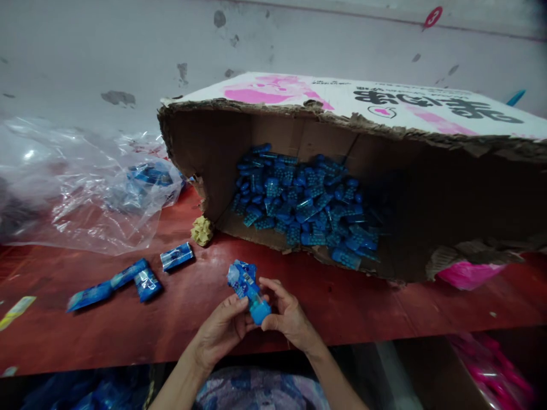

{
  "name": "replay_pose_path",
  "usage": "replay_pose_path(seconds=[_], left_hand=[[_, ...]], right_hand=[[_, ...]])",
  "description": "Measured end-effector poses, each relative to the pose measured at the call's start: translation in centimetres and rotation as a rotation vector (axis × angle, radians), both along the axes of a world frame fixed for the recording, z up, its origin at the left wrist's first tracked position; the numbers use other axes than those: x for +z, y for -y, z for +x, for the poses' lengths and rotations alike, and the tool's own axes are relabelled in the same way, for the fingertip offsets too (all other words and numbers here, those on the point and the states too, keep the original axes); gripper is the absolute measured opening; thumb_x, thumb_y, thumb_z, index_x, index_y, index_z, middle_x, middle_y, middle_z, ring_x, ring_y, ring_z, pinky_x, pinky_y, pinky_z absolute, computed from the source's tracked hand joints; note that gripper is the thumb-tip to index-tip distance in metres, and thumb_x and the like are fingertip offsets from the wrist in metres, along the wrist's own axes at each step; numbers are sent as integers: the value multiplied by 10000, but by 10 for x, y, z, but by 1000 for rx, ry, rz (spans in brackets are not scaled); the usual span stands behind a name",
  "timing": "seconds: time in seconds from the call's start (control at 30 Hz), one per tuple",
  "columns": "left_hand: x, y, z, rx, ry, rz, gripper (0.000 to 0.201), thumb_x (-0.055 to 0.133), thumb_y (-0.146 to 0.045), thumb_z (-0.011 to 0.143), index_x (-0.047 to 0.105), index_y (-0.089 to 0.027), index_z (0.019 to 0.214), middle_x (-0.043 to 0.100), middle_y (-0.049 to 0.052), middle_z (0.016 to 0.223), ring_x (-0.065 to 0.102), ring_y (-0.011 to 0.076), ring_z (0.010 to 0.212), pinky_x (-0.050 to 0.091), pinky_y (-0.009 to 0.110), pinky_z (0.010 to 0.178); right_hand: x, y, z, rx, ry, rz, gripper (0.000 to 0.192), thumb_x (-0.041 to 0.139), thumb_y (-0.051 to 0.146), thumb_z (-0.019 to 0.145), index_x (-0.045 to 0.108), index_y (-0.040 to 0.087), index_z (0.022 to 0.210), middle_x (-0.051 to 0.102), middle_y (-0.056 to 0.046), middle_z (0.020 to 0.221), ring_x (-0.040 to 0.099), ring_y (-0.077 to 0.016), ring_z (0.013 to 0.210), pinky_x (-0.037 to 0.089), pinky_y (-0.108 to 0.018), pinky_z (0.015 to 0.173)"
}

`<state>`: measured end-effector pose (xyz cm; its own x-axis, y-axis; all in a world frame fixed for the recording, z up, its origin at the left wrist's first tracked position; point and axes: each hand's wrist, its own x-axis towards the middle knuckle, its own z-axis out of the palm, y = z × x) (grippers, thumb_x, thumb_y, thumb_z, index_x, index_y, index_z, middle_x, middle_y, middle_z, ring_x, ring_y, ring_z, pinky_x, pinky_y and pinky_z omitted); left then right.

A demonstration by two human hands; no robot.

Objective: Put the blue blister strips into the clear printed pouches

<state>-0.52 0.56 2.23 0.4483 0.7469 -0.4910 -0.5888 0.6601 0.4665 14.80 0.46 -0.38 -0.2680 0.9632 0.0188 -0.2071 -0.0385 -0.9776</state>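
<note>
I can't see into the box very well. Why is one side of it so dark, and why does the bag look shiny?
Head view: the cardboard box lies on its side, so its top shades the right inside; the blue pieces at left catch light. The clear plastic bag shows white glare. Both the left hand and right hand holding the blue packet look sharp; edges bend and darken.

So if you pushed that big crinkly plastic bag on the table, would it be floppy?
Probably very floppy: the clear plastic bag lies crumpled in soft folds on the red table. It looks thin and see-through, so likely light. The blue packets inside it might weigh one corner down and shift when pushed.
</note>
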Motion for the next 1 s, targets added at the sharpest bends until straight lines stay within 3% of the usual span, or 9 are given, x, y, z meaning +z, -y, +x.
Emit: replay_pose_path(seconds=[0.13, 0.27, 0.37, 0.47, 0.6, 0.67, 0.8, 0.9, 1.0], left_hand=[[0, 6, 9, 23, 6, -26, 184, 648, -189, 696, 659, -154, 876, 696, 64, 830, 643, 174, 768, 463, 305, 782], [-1, 13, 22, 101, -35, -69, 124, 699, -199, 641, 661, -152, 749, 689, 33, 767, 636, 165, 741, 457, 310, 789], [-4, 12, 25, 160, -63, -48, 128, 700, -246, 645, 656, -152, 720, 682, 27, 712, 630, 159, 705, 465, 305, 758], [-8, 8, 21, 164, -176, -17, 173, 686, -310, 655, 638, -145, 674, 657, 18, 622, 607, 132, 599, 473, 265, 650], [-9, 3, 11, 189, -294, 41, 144, 717, -242, 624, 639, -157, 711, 654, -10, 619, 580, 98, 548, 461, 224, 597], [-6, 3, 6, 107, -221, 48, 150, 705, -227, 639, 655, -152, 759, 669, 7, 652, 603, 113, 601, 469, 238, 648], [0, 4, 0, -102, -29, 62, 244, 651, -248, 699, 662, -134, 914, 700, 61, 736, 640, 158, 703, 469, 261, 691], [2, 4, 0, -136, 46, 96, 255, 635, -225, 715, 660, -136, 952, 709, 73, 802, 646, 164, 756, 463, 260, 725], [1, 5, 2, -109, 62, 104, 265, 664, -235, 688, 669, -146, 937, 712, 65, 818, 644, 167, 780, 461, 263, 755]], right_hand=[[4, 2, -4, 14, -81, -86, 679, 708, 494, 603, 479, 298, 1211, 559, -23, 1046, 574, -167, 842, 479, -282, 720], [8, 7, -8, -232, 219, 82, 252, 631, 284, 735, 622, 237, 982, 591, -31, 956, 559, -177, 907, 433, -285, 815], [12, 13, -11, -345, 376, 102, 188, 595, 167, 743, 628, 232, 917, 613, -17, 869, 566, -166, 846, 439, -268, 781], [17, 17, -13, -362, 405, 114, 202, 601, 117, 722, 627, 228, 888, 621, -3, 828, 570, -154, 802, 440, -245, 741], [21, 16, -9, -284, 365, 139, 128, 631, 147, 712, 636, 220, 817, 597, 8, 804, 565, -147, 782, 434, -239, 729], [19, 14, -5, -231, 314, 131, 226, 689, 199, 676, 639, 239, 893, 579, -1, 917, 550, -165, 896, 417, -261, 816], [7, 10, 2, -55, 103, 6, 738, 795, 305, 557, 471, 321, 1220, 499, -17, 1171, 480, -205, 1095, 374, -313, 934], [-2, 9, 3, 57, -64, -72, 811, 794, 378, 540, 422, 344, 1260, 512, -14, 1185, 502, -208, 1085, 420, -311, 893], [-3, 9, 2, 72, -115, -75, 774, 770, 436, 549, 443, 347, 1245, 543, -6, 1166, 529, -198, 1052, 444, -286, 860]])
